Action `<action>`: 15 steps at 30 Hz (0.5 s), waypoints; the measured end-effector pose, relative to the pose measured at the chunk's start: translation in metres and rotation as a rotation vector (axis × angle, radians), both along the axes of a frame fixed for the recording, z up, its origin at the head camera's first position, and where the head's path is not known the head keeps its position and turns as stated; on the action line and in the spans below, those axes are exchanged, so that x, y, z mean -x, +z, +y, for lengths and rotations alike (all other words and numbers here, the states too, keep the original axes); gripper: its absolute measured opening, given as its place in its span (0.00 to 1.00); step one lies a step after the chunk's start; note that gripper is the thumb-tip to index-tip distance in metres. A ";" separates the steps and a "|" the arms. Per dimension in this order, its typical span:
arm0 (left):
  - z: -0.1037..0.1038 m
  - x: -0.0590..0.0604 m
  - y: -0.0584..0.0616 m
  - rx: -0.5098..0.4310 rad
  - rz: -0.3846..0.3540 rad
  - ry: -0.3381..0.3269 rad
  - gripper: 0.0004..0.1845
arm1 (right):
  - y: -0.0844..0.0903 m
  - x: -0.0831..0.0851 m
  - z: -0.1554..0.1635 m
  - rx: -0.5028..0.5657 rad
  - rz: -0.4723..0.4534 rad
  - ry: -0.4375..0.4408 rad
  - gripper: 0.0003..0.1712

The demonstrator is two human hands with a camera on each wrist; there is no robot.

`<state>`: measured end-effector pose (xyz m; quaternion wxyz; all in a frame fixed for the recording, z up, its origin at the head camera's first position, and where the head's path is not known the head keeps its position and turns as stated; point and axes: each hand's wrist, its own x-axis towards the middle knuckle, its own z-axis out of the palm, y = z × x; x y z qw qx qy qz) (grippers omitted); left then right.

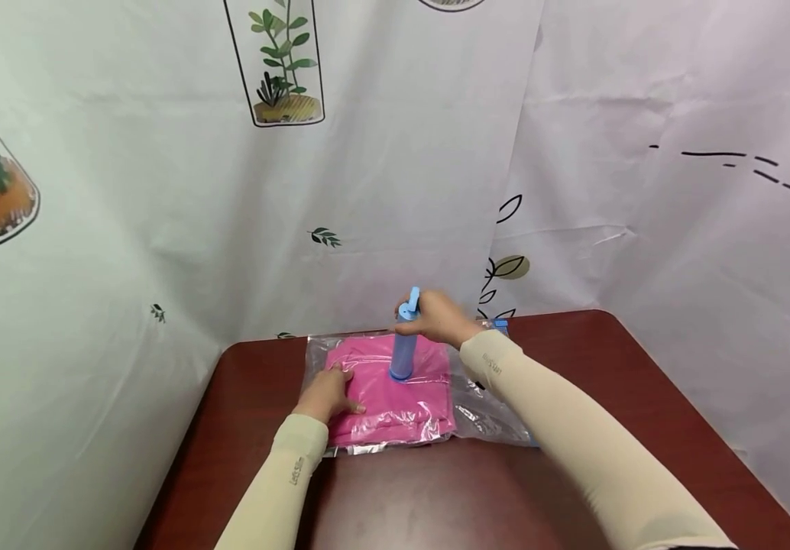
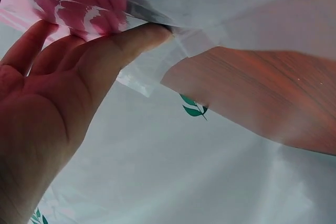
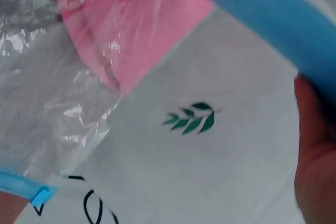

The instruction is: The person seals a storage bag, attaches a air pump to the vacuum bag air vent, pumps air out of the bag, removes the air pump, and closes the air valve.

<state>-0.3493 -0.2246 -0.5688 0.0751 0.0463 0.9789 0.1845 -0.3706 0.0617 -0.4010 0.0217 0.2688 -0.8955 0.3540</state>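
A clear plastic zip bag (image 1: 480,405) lies on the table with a folded pink cloth (image 1: 384,401) inside it. On top of the cloth stands a blue hand pump (image 1: 403,355), nearly upright, its base against the bag. My right hand (image 1: 439,317) grips the pump near its top; in the right wrist view only part of that hand (image 3: 317,156) shows beside the blue tube (image 3: 252,9). With fingers spread, my left hand (image 1: 326,393) rests on the bag's left part. The left wrist view shows its extended thumb and fingers (image 2: 131,40) against the plastic.
The dark red-brown table (image 1: 429,496) has rounded far corners. White curtains (image 1: 395,191) with printed plants hang behind and at both sides. Along the bag's right end runs a blue zip strip with a slider (image 3: 41,196).
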 end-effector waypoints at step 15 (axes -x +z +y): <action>0.001 0.000 0.001 0.005 -0.017 -0.001 0.53 | -0.001 0.004 0.007 0.098 -0.206 0.149 0.21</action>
